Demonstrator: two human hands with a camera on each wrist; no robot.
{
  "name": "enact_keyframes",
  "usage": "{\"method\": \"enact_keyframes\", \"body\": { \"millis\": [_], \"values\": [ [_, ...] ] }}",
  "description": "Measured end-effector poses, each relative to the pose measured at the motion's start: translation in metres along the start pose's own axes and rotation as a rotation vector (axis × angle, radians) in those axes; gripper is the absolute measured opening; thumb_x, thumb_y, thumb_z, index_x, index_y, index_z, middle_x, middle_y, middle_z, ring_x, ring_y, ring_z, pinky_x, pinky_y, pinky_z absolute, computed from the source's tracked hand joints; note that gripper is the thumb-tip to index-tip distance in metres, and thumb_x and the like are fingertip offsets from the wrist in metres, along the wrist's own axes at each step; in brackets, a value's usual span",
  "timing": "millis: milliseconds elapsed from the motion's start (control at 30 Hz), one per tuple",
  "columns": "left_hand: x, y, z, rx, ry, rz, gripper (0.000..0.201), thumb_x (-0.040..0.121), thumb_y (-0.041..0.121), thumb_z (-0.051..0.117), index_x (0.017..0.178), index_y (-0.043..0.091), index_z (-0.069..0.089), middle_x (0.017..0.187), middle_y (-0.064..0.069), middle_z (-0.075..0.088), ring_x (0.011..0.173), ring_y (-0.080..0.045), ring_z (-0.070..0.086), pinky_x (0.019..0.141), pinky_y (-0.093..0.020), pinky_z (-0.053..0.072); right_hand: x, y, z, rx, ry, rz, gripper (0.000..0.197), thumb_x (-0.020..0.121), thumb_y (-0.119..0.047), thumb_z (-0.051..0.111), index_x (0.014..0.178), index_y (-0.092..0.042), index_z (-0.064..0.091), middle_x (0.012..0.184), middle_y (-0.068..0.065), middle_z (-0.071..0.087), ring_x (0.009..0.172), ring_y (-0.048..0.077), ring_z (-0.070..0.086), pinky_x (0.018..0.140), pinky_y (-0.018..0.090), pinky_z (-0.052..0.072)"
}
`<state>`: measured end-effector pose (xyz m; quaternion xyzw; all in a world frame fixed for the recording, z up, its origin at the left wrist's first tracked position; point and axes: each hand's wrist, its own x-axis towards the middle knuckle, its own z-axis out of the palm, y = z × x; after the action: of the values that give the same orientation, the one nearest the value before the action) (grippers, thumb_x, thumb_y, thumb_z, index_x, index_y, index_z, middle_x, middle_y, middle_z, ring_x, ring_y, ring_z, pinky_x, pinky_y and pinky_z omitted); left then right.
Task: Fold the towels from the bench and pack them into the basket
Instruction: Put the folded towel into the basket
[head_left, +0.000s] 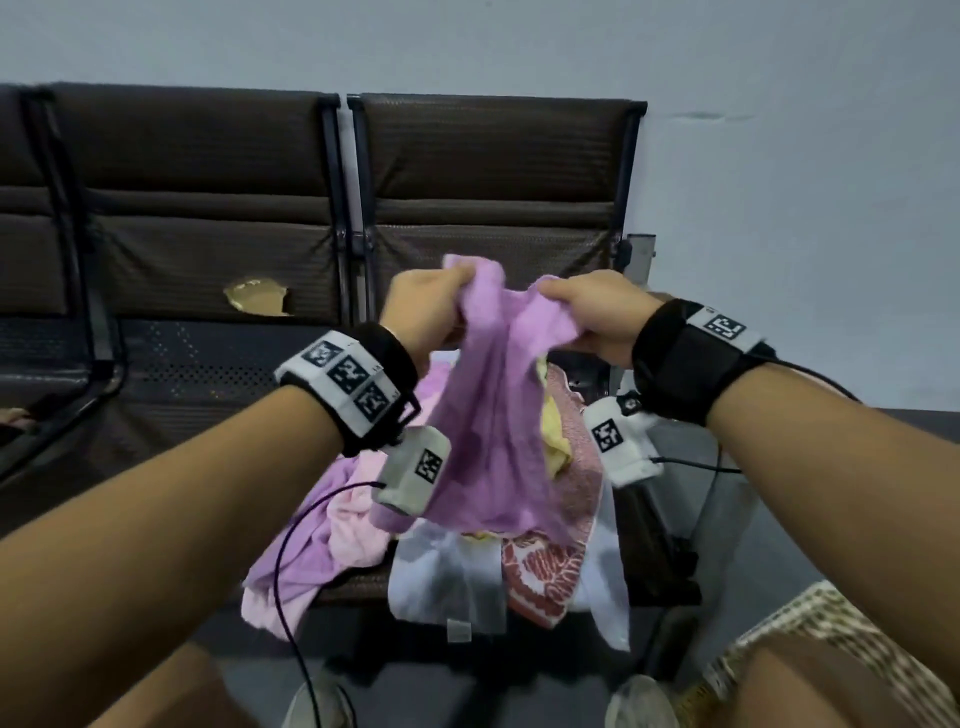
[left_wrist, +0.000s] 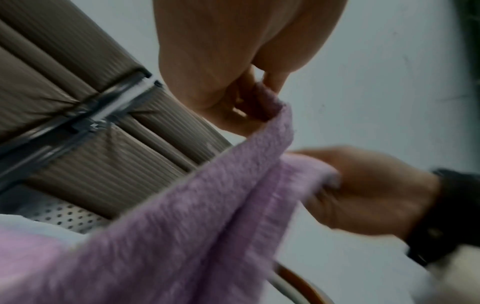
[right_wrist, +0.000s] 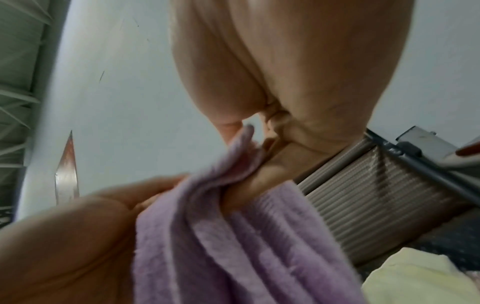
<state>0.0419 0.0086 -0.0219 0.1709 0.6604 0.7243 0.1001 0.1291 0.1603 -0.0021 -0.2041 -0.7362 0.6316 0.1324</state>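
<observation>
Towel (head_left: 488, 415) pinched by both hands; head cam only: pile (head_left: 332, 530) underneath.

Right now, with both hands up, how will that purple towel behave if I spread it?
Probably floppy: the purple towel sags in folds between the left hand and right hand. Likely light, held by pinches alone. Its fuzzy pile suggests it won't slip.

No readable words, brands or numbers appear; only black-and-white square code markers stand on the wrist bands (head_left: 347, 375) and the wrist cameras (head_left: 413, 477).
</observation>
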Motion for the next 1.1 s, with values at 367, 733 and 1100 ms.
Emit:
{"method": "enact_keyframes", "body": {
  "millis": [367,733,1100],
  "values": [
    [-0.008,-0.003,-0.001,0.101,-0.026,-0.013,0.025,0.084,0.001,0.046,0.100,0.003,0.066,0.078,-0.011,0.064,0.058,-0.017,0.057,0.050,-0.021,0.042,-0.010,0.001,-0.001,-0.061,-0.256,0.009,0.027,0.089,0.006,0.042,0.088,-0.005,0.067,0.082,0.010,0.062,0.072,0.017,0.059,0.055,0.023,0.050],
    [0.038,-0.015,-0.018,0.156,-0.198,-0.114,0.014,0.088,0.015,0.071,0.096,0.004,0.074,0.090,-0.010,0.069,0.082,-0.024,0.062,0.074,-0.033,0.051,0.015,-0.008,-0.030,-0.457,-0.246,-0.080,0.008,0.084,-0.018,0.077,0.085,-0.010,0.074,0.085,0.008,0.075,0.073,0.018,0.071,0.067,0.029,0.060],
    [0.074,0.029,-0.006,0.061,-0.067,0.293,0.007,0.086,0.010,0.073,0.089,0.015,0.077,0.074,0.006,0.074,0.067,-0.003,0.066,0.057,-0.019,0.051,0.060,-0.022,-0.039,-0.472,0.313,-0.536,0.021,0.095,-0.031,0.057,0.094,-0.016,0.071,0.085,-0.003,0.067,0.081,0.016,0.061,0.070,0.031,0.050]
  ]
}}
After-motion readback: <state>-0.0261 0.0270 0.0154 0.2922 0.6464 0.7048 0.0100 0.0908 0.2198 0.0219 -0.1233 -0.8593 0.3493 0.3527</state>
